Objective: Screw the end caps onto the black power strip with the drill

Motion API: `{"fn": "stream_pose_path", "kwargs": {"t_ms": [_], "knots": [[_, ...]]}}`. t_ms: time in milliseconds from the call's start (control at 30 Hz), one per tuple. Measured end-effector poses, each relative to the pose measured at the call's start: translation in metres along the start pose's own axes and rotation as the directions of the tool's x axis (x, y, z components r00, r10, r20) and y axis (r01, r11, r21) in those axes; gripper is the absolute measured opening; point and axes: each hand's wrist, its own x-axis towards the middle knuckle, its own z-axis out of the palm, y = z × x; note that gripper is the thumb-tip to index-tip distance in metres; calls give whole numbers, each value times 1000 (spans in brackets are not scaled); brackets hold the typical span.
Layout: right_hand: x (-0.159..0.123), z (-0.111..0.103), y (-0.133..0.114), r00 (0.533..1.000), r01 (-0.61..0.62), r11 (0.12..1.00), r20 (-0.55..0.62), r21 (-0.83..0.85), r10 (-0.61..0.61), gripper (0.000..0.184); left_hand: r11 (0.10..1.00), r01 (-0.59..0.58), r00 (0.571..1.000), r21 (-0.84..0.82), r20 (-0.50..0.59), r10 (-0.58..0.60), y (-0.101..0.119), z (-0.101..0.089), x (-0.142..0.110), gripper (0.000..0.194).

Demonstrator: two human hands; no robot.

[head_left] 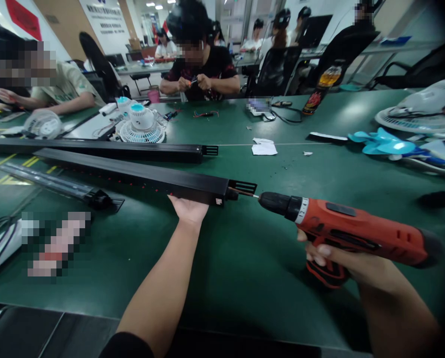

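My right hand (330, 256) is wrapped around the handle of a red and black cordless drill (364, 226). The drill points left, and its thin bit (253, 195) reaches the end of a long black bar (140, 173), though exact contact is hard to make out. With palm up, my left hand (188, 206) holds that bar near its right end from below; the fingers are hidden behind it. A slotted black bracket (244, 186) sticks out of the same end. Behind lies a second long black bar (114, 148), its end also bearing a slotted piece.
A clear strip with a black end (58, 181) lies at left. White fan parts (142, 124) stand farther back, with blue fan blades (383, 142) at right. Paper (264, 146) and a bottle (323, 87) rest on the green table (245, 283). A co-worker (200, 64) works opposite.
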Motion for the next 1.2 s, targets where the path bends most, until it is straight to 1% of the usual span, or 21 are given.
{"fn": "stream_pose_path", "kwargs": {"t_ms": [167,300,367,533,700,900,1200], "knots": [[2,1,-2,1000,5,1000,11,8,-6,32,1000,-3,1000,16,2,3,0,-3,2,76],[1,0,0,1000,17,1000,-1,-16,-17,35,1000,10,1000,6,-19,-10,1,1,-2,78],[0,-1,1,1000,12,1000,1,-24,-12,36,1000,12,1000,10,-10,-12,1,3,-3,78],[-3,-4,5,1000,-3,1000,4,-11,3,29,1000,6,1000,16,6,-6,0,1,-2,74],[-1,-2,2,1000,2,1000,28,-15,-2,29,1000,-11,1000,9,11,11,-1,0,1,69],[-1,-3,1,999,-29,999,37,16,28,30,1000,-6,1000,17,-12,6,-1,1,0,78],[-5,-1,6,999,-37,999,-6,19,37,28,1000,0,1000,12,18,0,0,1,-1,75]]}}
